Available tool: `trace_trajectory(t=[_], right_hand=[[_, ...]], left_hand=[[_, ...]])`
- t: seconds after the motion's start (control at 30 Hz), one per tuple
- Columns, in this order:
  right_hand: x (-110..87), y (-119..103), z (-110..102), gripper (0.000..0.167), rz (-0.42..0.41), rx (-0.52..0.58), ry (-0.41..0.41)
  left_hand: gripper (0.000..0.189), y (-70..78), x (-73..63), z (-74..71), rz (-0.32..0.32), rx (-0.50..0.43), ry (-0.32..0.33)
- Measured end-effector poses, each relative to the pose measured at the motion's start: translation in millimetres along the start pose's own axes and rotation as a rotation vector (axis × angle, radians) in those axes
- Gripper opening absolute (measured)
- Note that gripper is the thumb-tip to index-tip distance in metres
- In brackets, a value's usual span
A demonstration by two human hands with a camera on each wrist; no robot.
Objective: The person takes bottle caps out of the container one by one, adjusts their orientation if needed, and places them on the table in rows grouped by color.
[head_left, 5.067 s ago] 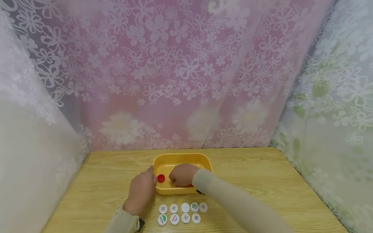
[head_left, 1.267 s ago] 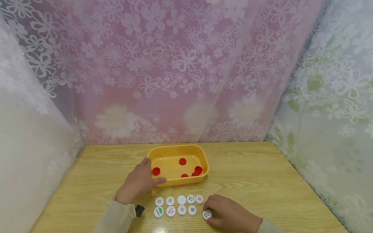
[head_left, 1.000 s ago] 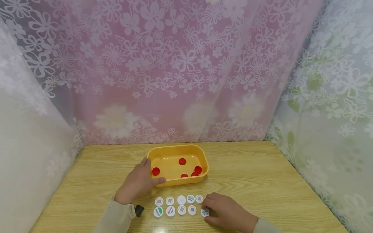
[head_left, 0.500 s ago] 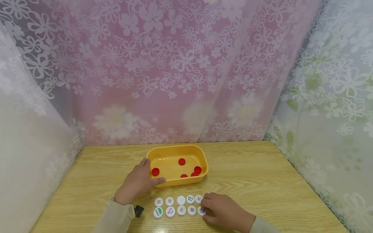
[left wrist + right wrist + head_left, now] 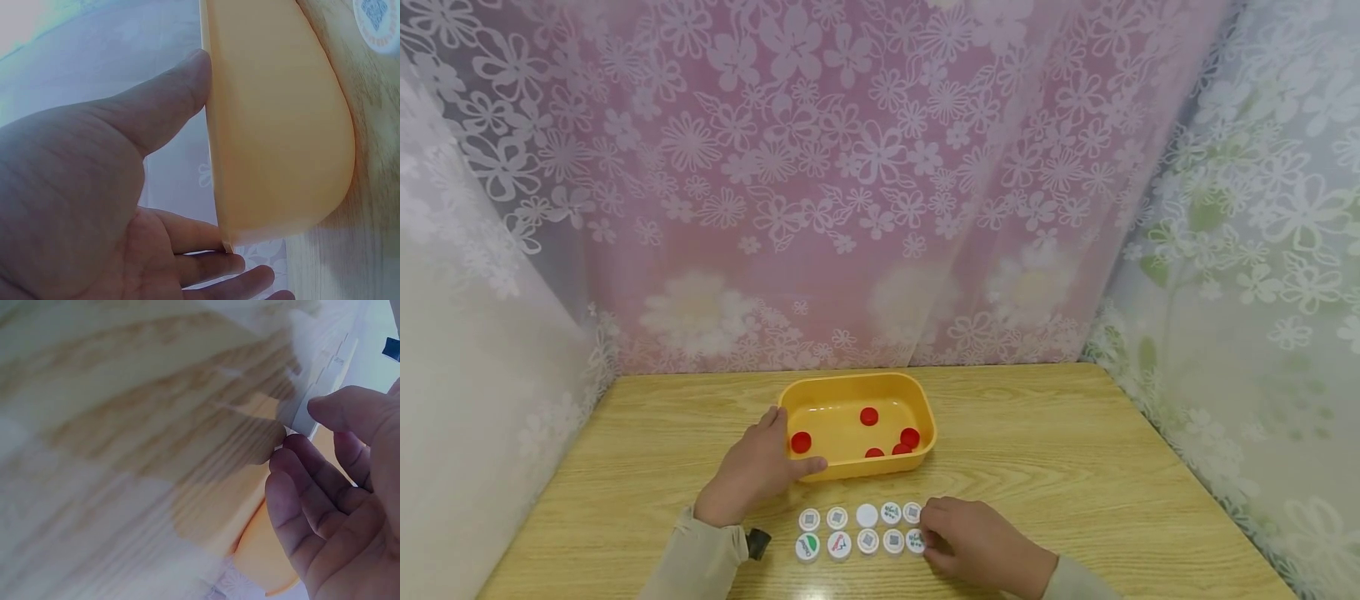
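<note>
My left hand [image 5: 752,473] rests at the near-left corner of a yellow plastic tub [image 5: 842,472]. Its thumb touches the rim at the front, and its fairly straight fingers lie against the left side, as the left wrist view shows too. My right hand [image 5: 988,542] pinches a white bottle cap [image 5: 915,541] with green print, flat at the right end of the nearer of two rows. In the right wrist view the thumb [image 5: 344,412] lies on a white cap [image 5: 304,415], the other fingers curled beside it. Several red bottle caps [image 5: 868,416] lie inside the tub.
Several white caps [image 5: 867,515] stand in two rows in front of the tub, some with codes or logos on top. The wooden table [image 5: 1037,433] ends at a pink flowered curtain [image 5: 820,250], with pale curtains at both sides.
Earliest, my right hand is inside the tub. Later it holds the green-printed cap right of the rows and slides it left, up to the nearer row. My left hand stays at the tub.
</note>
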State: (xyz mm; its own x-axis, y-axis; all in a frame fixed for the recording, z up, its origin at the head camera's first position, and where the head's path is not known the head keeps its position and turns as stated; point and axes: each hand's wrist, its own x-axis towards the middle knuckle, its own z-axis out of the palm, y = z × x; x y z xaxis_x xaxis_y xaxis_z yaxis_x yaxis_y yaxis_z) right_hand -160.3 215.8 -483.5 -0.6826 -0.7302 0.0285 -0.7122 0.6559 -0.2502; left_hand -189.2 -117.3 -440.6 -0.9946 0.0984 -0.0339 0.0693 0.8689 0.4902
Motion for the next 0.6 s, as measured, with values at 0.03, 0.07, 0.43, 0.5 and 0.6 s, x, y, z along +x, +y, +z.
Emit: trace_trajectory(t=[0.03, 0.07, 0.43, 0.5, 0.6], right_hand=[[0.2, 0.0, 0.1, 0.024, -0.002, -0.003, 0.0], [0.5, 0.1, 0.1, 0.025, -0.005, -0.008, 0.001], [5.2, 1.1, -12.4, 0.021, -0.03, -0.02, 0.027], [6.4, 1.4, -19.3, 0.022, -0.024, -0.017, 0.061], [13.9, 2.4, -34.8, 0.024, -0.029, -0.03, 0.164]], left_hand=[[0.114, 0.0, 0.0, 0.0, 0.0, -0.002, 0.001], [0.115, 0.2, -0.3, -0.2, -0.001, -0.004, 0.002], [0.114, -2.4, -0.7, -7.9, 0.005, -0.005, 0.005], [0.114, -3.1, 0.0, -7.7, 0.001, -0.016, -0.005], [0.114, -4.1, 1.5, -5.7, -0.009, -0.033, -0.022]])
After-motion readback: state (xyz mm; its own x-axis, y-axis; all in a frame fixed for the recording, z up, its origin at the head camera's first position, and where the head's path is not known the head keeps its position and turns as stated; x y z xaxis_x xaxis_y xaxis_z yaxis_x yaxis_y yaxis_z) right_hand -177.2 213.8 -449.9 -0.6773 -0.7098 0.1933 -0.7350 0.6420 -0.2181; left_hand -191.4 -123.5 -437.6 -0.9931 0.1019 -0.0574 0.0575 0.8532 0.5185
